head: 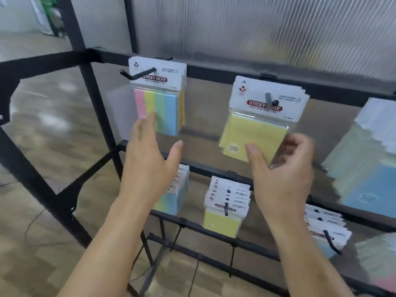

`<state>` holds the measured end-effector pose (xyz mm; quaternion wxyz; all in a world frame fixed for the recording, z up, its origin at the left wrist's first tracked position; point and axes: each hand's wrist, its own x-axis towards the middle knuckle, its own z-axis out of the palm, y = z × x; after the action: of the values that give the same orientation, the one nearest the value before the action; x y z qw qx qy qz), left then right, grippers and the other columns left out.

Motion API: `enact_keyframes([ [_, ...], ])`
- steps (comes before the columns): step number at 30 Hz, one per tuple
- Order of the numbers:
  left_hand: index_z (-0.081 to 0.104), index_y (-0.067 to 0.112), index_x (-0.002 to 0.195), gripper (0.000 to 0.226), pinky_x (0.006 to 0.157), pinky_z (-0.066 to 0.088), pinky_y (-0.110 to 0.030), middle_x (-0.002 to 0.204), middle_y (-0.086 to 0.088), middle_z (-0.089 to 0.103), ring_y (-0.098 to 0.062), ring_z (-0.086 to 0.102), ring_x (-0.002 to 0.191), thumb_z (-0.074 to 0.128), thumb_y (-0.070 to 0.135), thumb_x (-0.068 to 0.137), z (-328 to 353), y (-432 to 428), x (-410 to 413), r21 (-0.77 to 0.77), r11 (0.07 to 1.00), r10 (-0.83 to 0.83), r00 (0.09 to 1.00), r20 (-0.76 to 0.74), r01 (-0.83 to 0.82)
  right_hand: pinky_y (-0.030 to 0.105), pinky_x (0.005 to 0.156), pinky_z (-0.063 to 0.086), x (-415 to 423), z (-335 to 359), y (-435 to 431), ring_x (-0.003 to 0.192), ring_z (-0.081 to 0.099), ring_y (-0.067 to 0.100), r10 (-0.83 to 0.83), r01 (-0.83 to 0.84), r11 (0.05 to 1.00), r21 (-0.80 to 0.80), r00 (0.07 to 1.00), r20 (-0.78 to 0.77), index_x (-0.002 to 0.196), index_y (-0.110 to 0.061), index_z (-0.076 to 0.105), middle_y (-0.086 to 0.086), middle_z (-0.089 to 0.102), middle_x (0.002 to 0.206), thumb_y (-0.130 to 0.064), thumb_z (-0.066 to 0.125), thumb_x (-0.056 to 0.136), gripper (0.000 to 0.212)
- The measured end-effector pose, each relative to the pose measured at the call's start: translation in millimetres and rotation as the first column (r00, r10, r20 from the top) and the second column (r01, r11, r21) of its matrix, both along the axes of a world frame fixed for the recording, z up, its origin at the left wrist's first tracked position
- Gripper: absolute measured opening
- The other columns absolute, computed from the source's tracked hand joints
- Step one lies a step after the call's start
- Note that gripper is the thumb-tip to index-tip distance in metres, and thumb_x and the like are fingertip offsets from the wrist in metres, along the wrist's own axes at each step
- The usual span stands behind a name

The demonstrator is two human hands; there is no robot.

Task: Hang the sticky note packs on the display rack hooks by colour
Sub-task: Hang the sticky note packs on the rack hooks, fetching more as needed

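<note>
The big black rack (53, 63) has rows of hooks. The left hand (150, 159) is open with straight fingers, just in front of the striped packs (162, 108). The right hand (282, 174) pinches the bottom corner of the yellow packs (255, 131), which hang on a small black hook (270, 101) on the top bar.
</note>
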<state>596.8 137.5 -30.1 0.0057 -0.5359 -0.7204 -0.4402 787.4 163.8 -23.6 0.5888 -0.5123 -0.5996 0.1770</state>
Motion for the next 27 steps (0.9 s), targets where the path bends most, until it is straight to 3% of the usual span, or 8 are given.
enact_keyframes([
  [2, 0.028, 0.021, 0.148, 0.07, 0.11, 0.034, -0.039, 0.145, -0.004, 0.042, -0.018, 0.037, 0.134, 0.061, 0.04, 0.09, 1.9, 12.5, -15.9, 0.058, 0.998, -0.027, 0.996, 0.082, 0.022, 0.001, 0.067, 0.041, -8.2, -0.2, 0.7, 0.081, 0.054, -0.011, -0.042, 0.043, 0.999, 0.003, 0.998, -0.047, 0.107, -0.029, 0.04, -0.022, 0.053, 0.094, -0.03, 0.076, 0.081, 0.045],
  [5, 0.035, 0.023, 0.142, 0.067, 0.095, 0.037, -0.026, 0.129, 0.008, 0.051, -0.007, 0.047, 0.116, 0.068, 0.038, 0.086, 5.8, 21.2, -30.7, 0.129, 0.992, -0.048, 0.961, 0.274, 0.013, 0.001, 0.067, 0.042, -16.9, -3.3, -0.9, 0.081, 0.056, -0.014, -0.121, 0.123, 0.992, 0.017, 0.989, -0.087, 0.109, -0.027, 0.041, -0.022, 0.054, 0.094, -0.026, 0.073, 0.084, 0.041],
  [9, 0.047, 0.027, 0.12, 0.045, 0.076, 0.041, -0.017, 0.1, 0.015, 0.057, -0.002, 0.056, 0.089, 0.073, 0.034, 0.083, 9.7, 25.6, -40.0, 0.182, 0.982, -0.123, 0.887, 0.444, 0.045, 0.014, 0.07, 0.041, -24.2, -9.2, -7.0, 0.094, 0.057, 0.017, -0.259, 0.262, 0.964, 0.055, 0.964, -0.057, 0.112, -0.025, 0.042, 0.001, 0.059, 0.108, -0.034, 0.071, 0.085, 0.041],
  [10, 0.049, 0.028, 0.114, 0.041, 0.071, 0.041, -0.013, 0.096, 0.015, 0.057, 0.003, 0.056, 0.083, 0.074, 0.034, 0.083, 10.6, 26.7, -41.3, 0.197, 0.979, -0.15, 0.862, 0.484, 0.06, 0.016, 0.07, 0.041, -25.6, -9.5, -9.0, 0.092, 0.057, 0.018, -0.278, 0.281, 0.957, 0.067, 0.959, -0.058, 0.11, -0.026, 0.042, 0.002, 0.058, 0.108, -0.035, 0.071, 0.085, 0.04],
  [14, 0.051, 0.031, 0.098, 0.031, 0.061, 0.044, -0.006, 0.085, 0.015, 0.055, 0.013, 0.051, 0.063, 0.077, 0.029, 0.081, 15.3, 30.3, -43.6, 0.27, 0.954, -0.275, 0.734, 0.621, 0.129, 0.008, 0.063, 0.043, -35.0, -2.5, -17.8, 0.075, 0.057, -0.008, -0.237, 0.247, 0.961, 0.128, 0.967, -0.092, 0.1, -0.025, 0.045, -0.021, 0.058, 0.084, -0.027, 0.068, 0.09, 0.025],
  [19, 0.057, 0.021, 0.082, 0.016, 0.061, 0.052, -0.017, 0.07, 0.016, 0.057, 0.001, 0.053, 0.066, 0.071, 0.019, 0.086, 23.7, 24.0, -45.6, 0.358, 0.901, -0.425, 0.654, 0.626, 0.243, 0.003, 0.06, 0.04, -42.5, 9.0, -26.0, 0.07, 0.058, -0.013, -0.111, 0.122, 0.976, 0.178, 0.991, -0.07, 0.096, -0.023, 0.048, -0.038, 0.06, 0.077, -0.016, 0.059, 0.095, 0.012],
  [23, 0.052, 0.02, 0.092, 0.015, 0.059, 0.054, -0.02, 0.083, 0.013, 0.072, -0.003, 0.067, 0.079, 0.055, 0.005, 0.095, 37.1, 8.2, -47.5, 0.482, 0.785, -0.619, 0.482, 0.62, 0.389, 0.006, 0.069, 0.047, -48.2, 18.9, -33.8, 0.088, 0.065, -0.007, -0.013, 0.039, 0.971, 0.236, 0.993, -0.114, 0.099, -0.035, 0.044, -0.033, 0.066, 0.093, -0.015, 0.056, 0.096, 0.023],
  [27, 0.05, 0.021, 0.096, 0.021, 0.058, 0.056, -0.03, 0.086, 0.005, 0.073, -0.014, 0.069, 0.078, 0.051, -0.001, 0.096, 48.8, -7.1, -53.9, 0.563, 0.707, -0.705, 0.377, 0.6, 0.427, 0.007, 0.071, 0.045, -52.5, 25.3, -41.7, 0.085, 0.062, -0.009, 0.03, 0.006, 0.948, 0.318, 0.993, -0.11, 0.101, -0.033, 0.041, -0.033, 0.064, 0.09, -0.012, 0.057, 0.095, 0.027],
])
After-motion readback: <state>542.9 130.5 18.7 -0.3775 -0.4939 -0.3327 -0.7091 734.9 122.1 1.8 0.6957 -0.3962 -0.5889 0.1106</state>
